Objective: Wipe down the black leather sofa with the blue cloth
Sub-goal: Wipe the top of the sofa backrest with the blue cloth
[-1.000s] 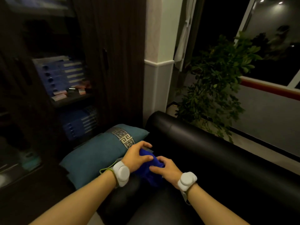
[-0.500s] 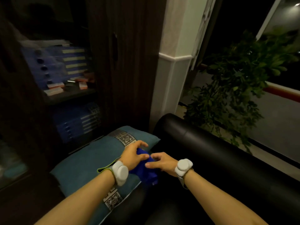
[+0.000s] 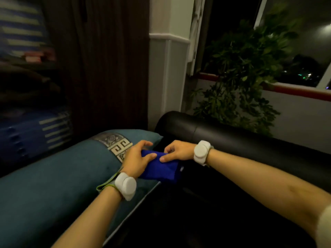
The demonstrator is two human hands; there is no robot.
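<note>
Cloth (image 3: 161, 170) held by both hands, lengthwise left-right.

Both forearms bare. Left wrist (image 3: 125, 186): white rounded puck-shaped device on a thin yellow-green strap, loose strap end sticking out. Right wrist (image 3: 201, 152): matching white device, greenish strap. Pale sleeve edge (image 3: 325, 228) on right upper arm.

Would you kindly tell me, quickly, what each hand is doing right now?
Left hand: grips the blue cloth, thumb on top.
Right hand: pinches the same cloth at its far edge.
</note>
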